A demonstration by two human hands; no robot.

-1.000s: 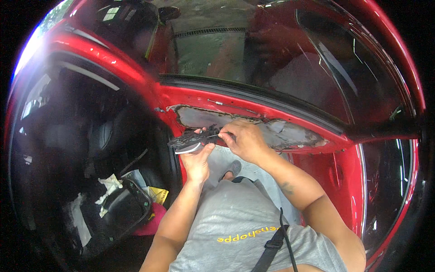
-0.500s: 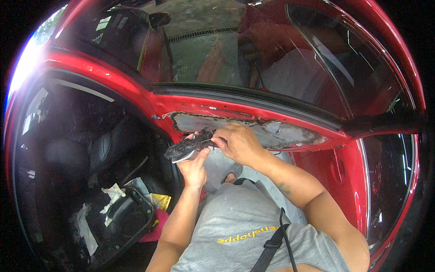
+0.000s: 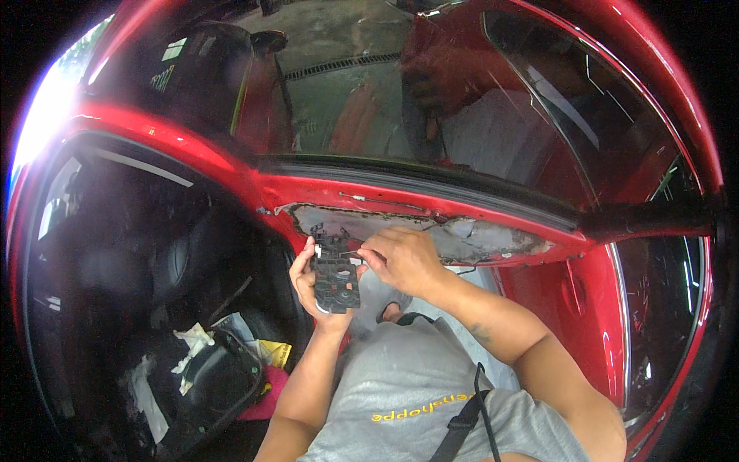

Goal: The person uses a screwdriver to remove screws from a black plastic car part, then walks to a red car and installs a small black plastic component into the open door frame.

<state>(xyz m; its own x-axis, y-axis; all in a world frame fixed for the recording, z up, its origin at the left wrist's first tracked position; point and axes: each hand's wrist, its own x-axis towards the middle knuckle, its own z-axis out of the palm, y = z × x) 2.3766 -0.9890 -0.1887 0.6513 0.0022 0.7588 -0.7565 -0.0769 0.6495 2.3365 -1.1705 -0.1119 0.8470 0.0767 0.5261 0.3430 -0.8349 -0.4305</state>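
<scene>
My left hand [image 3: 306, 283] is closed round a black plastic car part [image 3: 337, 279], a boxy housing with moulded ribs and a pale edge at its lower left. The part's ribbed side faces up, and its long side points away from me. Over its right edge, my right hand [image 3: 402, 259] pinches a thin metal rod [image 3: 350, 252], whose tip reaches onto the housing. The rod's exact kind is too small to make out. Just beyond both hands, the red car door [image 3: 323, 189] shows its bare inner side with a grey sheet [image 3: 377, 223] edged in dark sealant.
The door's window glass [image 3: 346, 92] spans the far side. At left, the dark cabin holds a black panel [image 3: 223, 373] with white scraps [image 3: 194, 339], a yellow packet [image 3: 275, 351] and a pink cloth [image 3: 268, 391]. A thin cable [image 3: 389, 203] runs along the door.
My left hand has turned the black part from lying sideways to pointing away from me, ribbed side up. My right hand has shifted slightly nearer to me, still pinching the rod.
</scene>
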